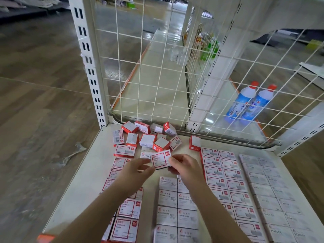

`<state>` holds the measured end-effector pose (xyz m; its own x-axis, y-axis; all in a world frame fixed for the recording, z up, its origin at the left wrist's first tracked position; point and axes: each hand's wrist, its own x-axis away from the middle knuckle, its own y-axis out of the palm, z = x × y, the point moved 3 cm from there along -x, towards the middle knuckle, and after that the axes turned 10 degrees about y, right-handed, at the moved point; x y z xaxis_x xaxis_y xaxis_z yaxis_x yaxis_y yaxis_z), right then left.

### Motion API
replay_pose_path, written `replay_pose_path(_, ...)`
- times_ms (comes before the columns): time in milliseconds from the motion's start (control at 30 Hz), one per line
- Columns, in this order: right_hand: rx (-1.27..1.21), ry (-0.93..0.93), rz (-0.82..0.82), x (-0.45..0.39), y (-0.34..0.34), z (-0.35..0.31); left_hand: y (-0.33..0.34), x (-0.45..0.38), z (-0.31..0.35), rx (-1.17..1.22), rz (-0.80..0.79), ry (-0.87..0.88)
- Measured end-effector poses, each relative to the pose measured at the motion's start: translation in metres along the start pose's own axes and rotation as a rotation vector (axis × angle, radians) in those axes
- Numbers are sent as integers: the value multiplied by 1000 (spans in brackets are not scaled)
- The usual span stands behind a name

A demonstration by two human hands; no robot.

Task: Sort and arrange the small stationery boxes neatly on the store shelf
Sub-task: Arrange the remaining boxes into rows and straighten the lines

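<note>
A red-and-white paper-clip box (161, 159) is held above the shelf (84, 174) by both hands. My left hand (135, 168) pinches its left edge, and my right hand (183, 165) grips its right edge. Behind it lies a loose heap of several red-and-white boxes (149, 137), some on their sides. A white staples box (145, 155) lies flat just beyond the held box. Neat rows lie flat on the shelf: red-framed boxes (128, 209) on the left, white paper-clip boxes (168, 199) in the middle, red-framed boxes (228, 174) and white staples boxes (268, 186) on the right.
A white wire grid (157, 67) closes the back of the shelf, with a slotted upright post (91, 67) at its left corner. Two blue bottles with red caps (250, 102) stand behind the grid on the right. Wooden floor lies to the left.
</note>
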<state>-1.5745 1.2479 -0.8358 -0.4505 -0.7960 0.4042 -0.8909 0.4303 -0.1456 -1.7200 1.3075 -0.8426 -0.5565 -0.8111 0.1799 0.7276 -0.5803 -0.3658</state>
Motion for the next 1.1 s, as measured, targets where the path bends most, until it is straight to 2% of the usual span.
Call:
replay_pose_path(133, -19, 41, -43, 9, 4, 3, 6, 10, 1, 135, 91, -9)
replay_pose_path(233, 84, -11, -92, 15, 6, 3, 4, 14, 1, 168, 117, -10)
replay_pose_path(433, 273, -145, -139, 21, 10, 3, 0, 17, -4, 84, 126, 21)
replay_pose_path(733, 377, -102, -102, 18, 6, 20, 1, 20, -11, -119, -10, 66)
replay_pose_path(967, 495, -204, -84, 18, 11, 20, -2, 20, -14, -161, -2, 49)
replay_pose_path(1100, 522, -209, -48, 16, 17, 21, -10, 21, -17, -228, 92, 6)
